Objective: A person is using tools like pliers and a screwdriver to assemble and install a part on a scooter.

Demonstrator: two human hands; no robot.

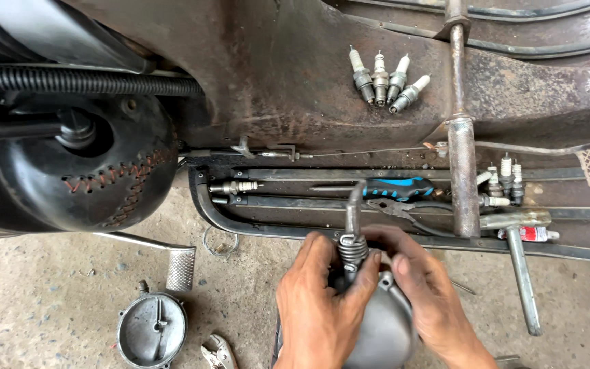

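Both my hands hold a grey metal engine cover low in the middle of the view. My left hand grips its left side, the thumb pressed against a coil spring wound round a bent metal lever that rises from the cover. My right hand clasps the right side, fingers curled over the top next to the spring. The lower part of the cover is hidden by my hands.
A rusty scooter floor carries several spark plugs. On its black rail lie a blue-handled screwdriver, pliers, more spark plugs and a socket wrench. A round metal cover and a kick lever lie on the concrete.
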